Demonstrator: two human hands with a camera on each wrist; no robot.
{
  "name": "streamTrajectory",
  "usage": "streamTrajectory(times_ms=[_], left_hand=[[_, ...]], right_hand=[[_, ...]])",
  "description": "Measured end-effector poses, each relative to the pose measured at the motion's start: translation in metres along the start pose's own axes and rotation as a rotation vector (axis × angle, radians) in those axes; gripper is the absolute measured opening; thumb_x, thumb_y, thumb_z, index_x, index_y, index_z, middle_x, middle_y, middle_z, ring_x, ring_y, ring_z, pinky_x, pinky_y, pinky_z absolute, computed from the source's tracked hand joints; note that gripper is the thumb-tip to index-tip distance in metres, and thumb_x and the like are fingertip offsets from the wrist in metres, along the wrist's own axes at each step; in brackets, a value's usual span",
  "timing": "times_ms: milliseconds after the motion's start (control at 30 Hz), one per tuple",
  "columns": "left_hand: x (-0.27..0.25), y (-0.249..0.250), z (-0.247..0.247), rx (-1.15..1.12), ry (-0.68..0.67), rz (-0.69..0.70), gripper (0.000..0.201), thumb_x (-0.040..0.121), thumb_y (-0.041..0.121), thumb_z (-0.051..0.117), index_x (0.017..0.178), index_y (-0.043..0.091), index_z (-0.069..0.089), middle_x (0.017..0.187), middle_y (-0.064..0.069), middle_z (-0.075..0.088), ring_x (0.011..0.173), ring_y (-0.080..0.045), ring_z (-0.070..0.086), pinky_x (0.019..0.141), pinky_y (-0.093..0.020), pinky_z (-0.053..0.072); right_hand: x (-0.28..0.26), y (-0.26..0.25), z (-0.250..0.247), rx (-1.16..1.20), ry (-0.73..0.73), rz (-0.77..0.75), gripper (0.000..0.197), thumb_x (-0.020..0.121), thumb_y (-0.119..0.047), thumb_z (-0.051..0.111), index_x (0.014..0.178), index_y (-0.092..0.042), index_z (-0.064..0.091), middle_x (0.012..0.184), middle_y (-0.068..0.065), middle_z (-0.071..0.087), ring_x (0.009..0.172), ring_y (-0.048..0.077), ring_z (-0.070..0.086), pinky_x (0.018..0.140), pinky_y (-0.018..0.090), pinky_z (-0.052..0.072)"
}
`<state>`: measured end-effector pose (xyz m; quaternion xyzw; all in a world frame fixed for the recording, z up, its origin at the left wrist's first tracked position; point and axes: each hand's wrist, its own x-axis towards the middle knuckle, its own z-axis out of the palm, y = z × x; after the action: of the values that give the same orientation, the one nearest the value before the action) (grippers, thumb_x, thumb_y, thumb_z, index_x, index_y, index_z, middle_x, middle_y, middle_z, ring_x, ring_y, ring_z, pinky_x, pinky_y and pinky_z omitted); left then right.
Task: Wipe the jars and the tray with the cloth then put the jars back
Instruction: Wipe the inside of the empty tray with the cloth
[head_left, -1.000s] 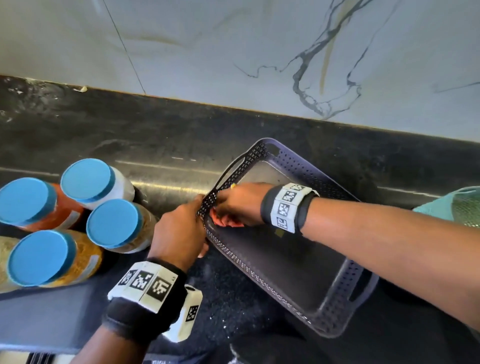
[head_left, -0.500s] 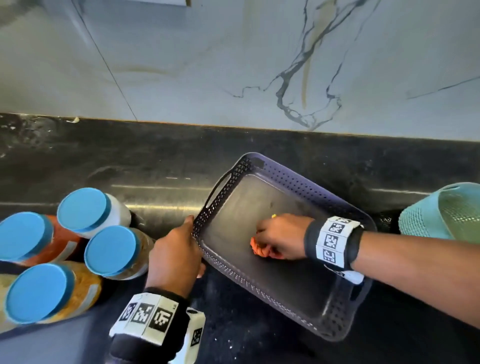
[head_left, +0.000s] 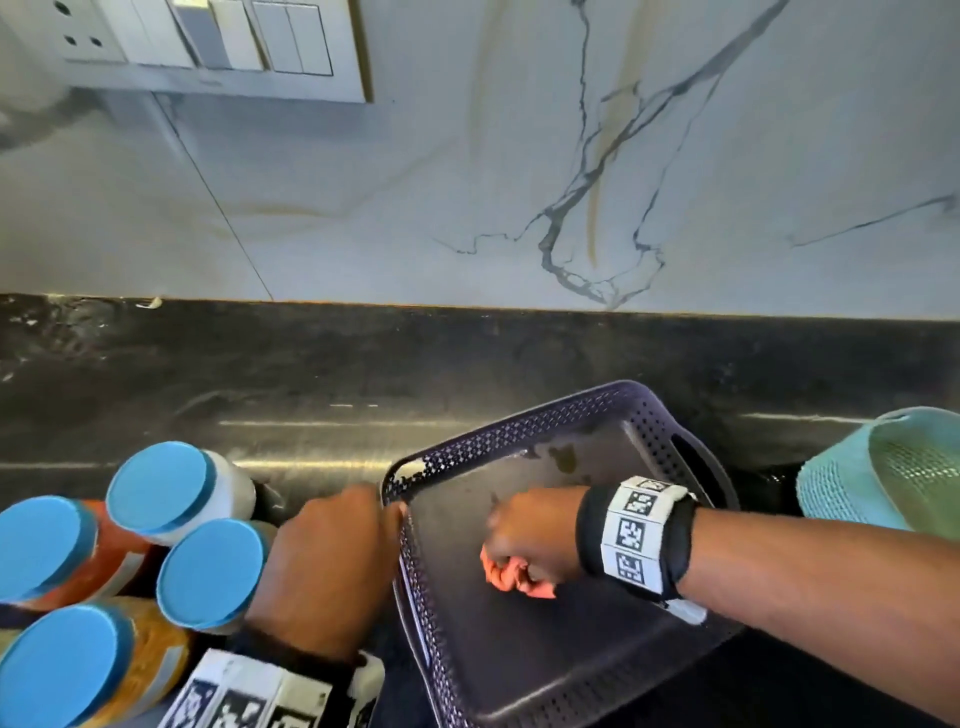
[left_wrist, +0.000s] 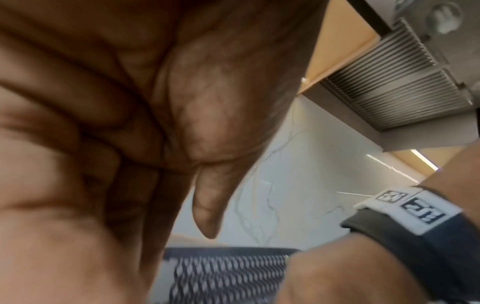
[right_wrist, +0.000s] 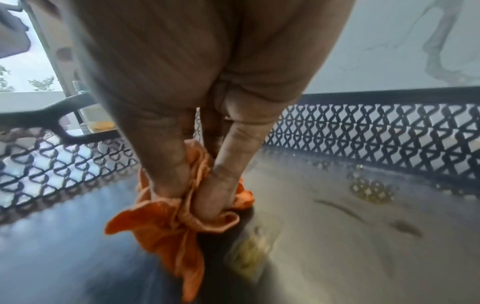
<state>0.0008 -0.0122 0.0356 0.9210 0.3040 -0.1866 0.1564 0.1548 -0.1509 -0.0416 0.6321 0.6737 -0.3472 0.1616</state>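
An orange cloth is being held bunched in the right hand, fingers curled round it and pressing it down on the floor of the dark perforated tray, roughly mid-floor toward the left side. In the right wrist view the cloth is being squeezed between thumb and fingers against the tray floor, with smears and yellowish specks being shown on the floor just beside it. The tray is being steadied at its left rim by the left hand; the fingers are seen curled in the left wrist view, thumb pointing down above the perforated wall, but whether the rim is actually gripped or only pressed cannot be told. The tray is sitting angled on the black counter. Four blue-lidded jars are being kept in a cluster on the counter, left of the tray, outside it, just beside the left hand. A teal mesh basket is lying at the right edge, near the tray. A switch panel is being shown on the marble wall.
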Motion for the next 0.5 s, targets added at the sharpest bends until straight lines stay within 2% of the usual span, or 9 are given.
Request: streamTrajectory(times_ms=[67, 100, 167, 267, 367, 433, 500], left_hand=[[0.015, 0.002, -0.003, -0.029, 0.04, -0.007, 0.026, 0.106, 0.038, 0.04, 0.093, 0.017, 0.049, 0.111, -0.011, 0.071, 0.107, -0.032, 0.067, 0.078, -0.037, 0.045], [0.023, 0.003, 0.0, -0.034, 0.03, -0.011, 0.023, 0.106, 0.035, 0.042, 0.093, 0.017, 0.045, 0.113, -0.012, 0.07, 0.109, -0.033, 0.066, 0.078, -0.037, 0.044], [0.035, 0.003, 0.01, -0.037, -0.036, -0.023, 0.016, 0.105, 0.031, 0.045, 0.097, 0.017, 0.042, 0.116, -0.015, 0.069, 0.111, -0.035, 0.065, 0.082, -0.038, 0.046], [0.042, 0.002, 0.031, -0.076, -0.084, -0.036, 0.011, 0.102, 0.019, 0.045, 0.103, 0.015, 0.035, 0.114, -0.018, 0.07, 0.109, -0.037, 0.068, 0.08, -0.039, 0.046], [0.04, 0.003, 0.039, -0.1, -0.051, -0.027, 0.012, 0.102, 0.01, 0.041, 0.104, 0.015, 0.031, 0.107, -0.017, 0.071, 0.103, -0.036, 0.07, 0.078, -0.038, 0.047], [0.038, 0.002, 0.04, -0.11, -0.041, -0.016, 0.011, 0.102, 0.01, 0.042, 0.105, 0.014, 0.032, 0.105, -0.017, 0.071, 0.101, -0.036, 0.071, 0.075, -0.037, 0.044], [0.035, 0.001, 0.04, -0.117, -0.041, -0.008, 0.013, 0.102, 0.009, 0.044, 0.105, 0.015, 0.033, 0.103, -0.017, 0.072, 0.098, -0.036, 0.072, 0.074, -0.037, 0.045]], right_hand=[[0.003, 0.005, -0.01, 0.06, 0.032, 0.031, 0.031, 0.081, 0.003, 0.055, 0.066, -0.023, 0.049, 0.101, 0.006, 0.072, 0.086, 0.023, 0.064, 0.068, 0.029, 0.046], [0.007, 0.006, -0.012, 0.077, 0.075, 0.047, 0.031, 0.081, 0.003, 0.054, 0.063, -0.022, 0.047, 0.097, 0.005, 0.072, 0.076, 0.019, 0.061, 0.065, 0.029, 0.048], [0.019, 0.002, -0.014, 0.066, 0.196, 0.135, 0.019, 0.083, -0.003, 0.057, 0.07, -0.016, 0.057, 0.093, 0.003, 0.07, 0.064, 0.015, 0.054, 0.062, 0.027, 0.047], [0.045, -0.022, -0.015, 0.223, 0.318, 0.193, 0.009, 0.089, -0.003, 0.061, 0.094, -0.01, 0.063, 0.097, 0.011, 0.065, 0.071, 0.025, 0.06, 0.062, 0.028, 0.05], [0.054, -0.04, -0.026, 0.167, 0.356, 0.265, 0.019, 0.095, -0.008, 0.058, 0.111, -0.006, 0.069, 0.106, 0.017, 0.062, 0.087, 0.037, 0.066, 0.066, 0.03, 0.045], [0.046, -0.034, -0.03, 0.176, 0.359, 0.298, 0.02, 0.095, -0.009, 0.056, 0.109, -0.008, 0.071, 0.111, 0.017, 0.061, 0.096, 0.039, 0.066, 0.07, 0.033, 0.048], [0.034, -0.012, -0.025, 0.222, 0.353, 0.358, 0.017, 0.094, -0.009, 0.056, 0.096, -0.017, 0.071, 0.109, 0.014, 0.059, 0.094, 0.036, 0.067, 0.08, 0.037, 0.056]])
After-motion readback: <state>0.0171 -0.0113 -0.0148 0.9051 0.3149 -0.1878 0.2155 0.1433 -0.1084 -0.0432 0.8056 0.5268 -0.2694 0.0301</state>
